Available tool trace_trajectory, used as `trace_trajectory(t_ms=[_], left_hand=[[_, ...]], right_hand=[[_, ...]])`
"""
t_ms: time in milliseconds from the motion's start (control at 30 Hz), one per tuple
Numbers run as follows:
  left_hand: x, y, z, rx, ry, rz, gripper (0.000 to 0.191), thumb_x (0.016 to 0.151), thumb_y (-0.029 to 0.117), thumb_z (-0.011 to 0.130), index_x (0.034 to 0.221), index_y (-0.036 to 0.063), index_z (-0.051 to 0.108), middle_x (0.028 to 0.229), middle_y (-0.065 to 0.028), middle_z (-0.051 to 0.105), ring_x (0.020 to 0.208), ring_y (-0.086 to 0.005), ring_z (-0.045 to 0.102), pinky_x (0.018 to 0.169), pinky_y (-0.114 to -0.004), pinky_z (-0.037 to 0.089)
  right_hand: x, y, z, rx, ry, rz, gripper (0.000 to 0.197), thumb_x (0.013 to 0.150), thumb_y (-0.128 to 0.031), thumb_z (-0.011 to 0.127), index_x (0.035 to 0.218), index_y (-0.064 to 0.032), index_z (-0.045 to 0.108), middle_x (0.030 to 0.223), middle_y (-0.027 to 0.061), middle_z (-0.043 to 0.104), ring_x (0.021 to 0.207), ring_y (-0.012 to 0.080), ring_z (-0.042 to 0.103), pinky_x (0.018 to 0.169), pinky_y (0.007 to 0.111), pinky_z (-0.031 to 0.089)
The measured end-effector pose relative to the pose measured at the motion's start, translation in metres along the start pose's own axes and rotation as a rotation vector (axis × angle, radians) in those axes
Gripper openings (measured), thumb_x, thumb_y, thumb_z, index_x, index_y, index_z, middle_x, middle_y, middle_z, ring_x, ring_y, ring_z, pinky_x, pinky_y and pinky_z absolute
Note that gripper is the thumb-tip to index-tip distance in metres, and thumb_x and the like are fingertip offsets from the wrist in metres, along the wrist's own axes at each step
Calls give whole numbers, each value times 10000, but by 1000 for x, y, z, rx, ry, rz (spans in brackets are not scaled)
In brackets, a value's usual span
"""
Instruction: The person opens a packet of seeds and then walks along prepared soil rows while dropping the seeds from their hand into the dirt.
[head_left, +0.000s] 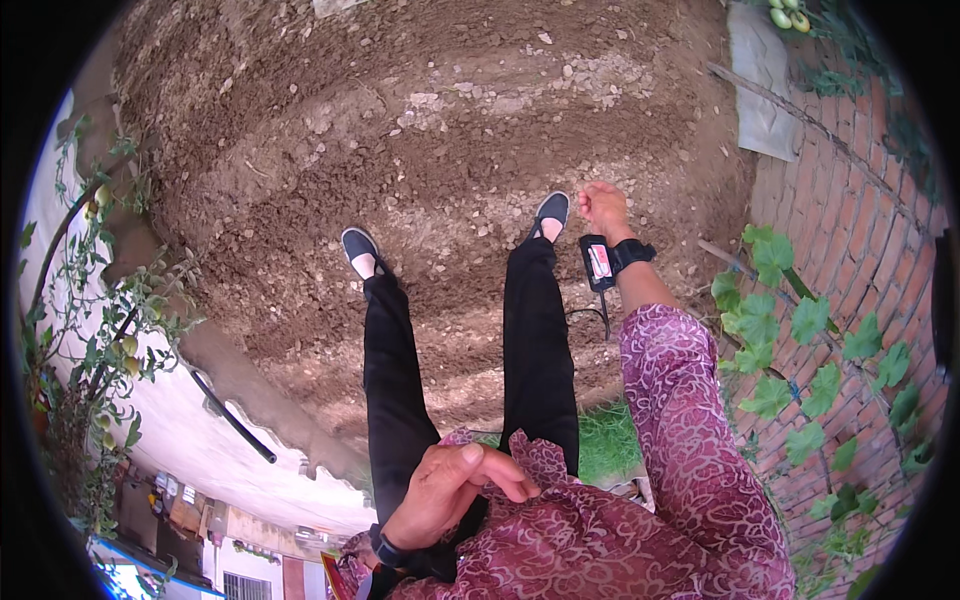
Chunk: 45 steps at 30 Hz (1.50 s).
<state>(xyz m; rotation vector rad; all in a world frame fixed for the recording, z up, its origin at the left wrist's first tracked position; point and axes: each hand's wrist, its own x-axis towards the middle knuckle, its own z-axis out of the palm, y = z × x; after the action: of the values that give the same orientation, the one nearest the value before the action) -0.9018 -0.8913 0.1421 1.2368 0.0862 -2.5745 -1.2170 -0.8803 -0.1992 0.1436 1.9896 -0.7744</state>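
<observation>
My left hand (439, 491) is in front of my belly, by the hem of the patterned purple-red shirt (600, 532). Its fingers are loosely bent, and no object shows in it. Stretched out ahead, my right hand (604, 206) is over the tilled soil (450, 165), just right of a dark shoe (553, 210). Its fingers are curled; whether something small is inside is hidden. A black device with a cable (598, 262) is strapped at my right wrist. The other dark shoe (360, 246) stands on the soil to the left.
A brick wall (862, 225) with leafy vines (757, 326) runs along the right. Tomato plants (112, 352) grow by a white wall (187, 420) at the left, near a short black pipe (232, 416). Green grass (607, 442) shows behind my legs.
</observation>
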Motion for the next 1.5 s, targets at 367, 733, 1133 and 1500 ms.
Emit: trace_trajectory(t_ms=[367,733,1133,1500], left_hand=[[-22,11,-32,-70,-2,44,520,935,296,294,787,-115,576,702,-207,604,729,-314,610,740,-393,477],[-41,19,-61,-120,-44,100,542,941,281,269,733,-109,583,713,-209,603,743,-303,603,733,-381,473],[-59,22,-90,-203,-27,147,539,937,302,292,753,-110,587,711,-211,601,732,-310,607,723,-382,481],[-77,29,-116,-266,0,183,531,935,298,296,769,-117,582,724,-216,602,744,-312,607,734,-383,484]], right_hand=[[-103,39,174,84,-429,136,110,740,-23,611,811,-23,527,667,82,566,526,172,565,451,299,487],[-80,49,154,-35,-257,-29,102,789,-7,561,887,3,539,732,117,591,602,221,609,561,317,542],[-137,63,242,-187,-472,44,62,778,9,551,839,4,543,695,96,583,555,197,593,487,280,511],[-195,80,350,-308,-615,20,40,786,-5,557,816,22,553,670,114,575,515,194,585,460,281,510]])
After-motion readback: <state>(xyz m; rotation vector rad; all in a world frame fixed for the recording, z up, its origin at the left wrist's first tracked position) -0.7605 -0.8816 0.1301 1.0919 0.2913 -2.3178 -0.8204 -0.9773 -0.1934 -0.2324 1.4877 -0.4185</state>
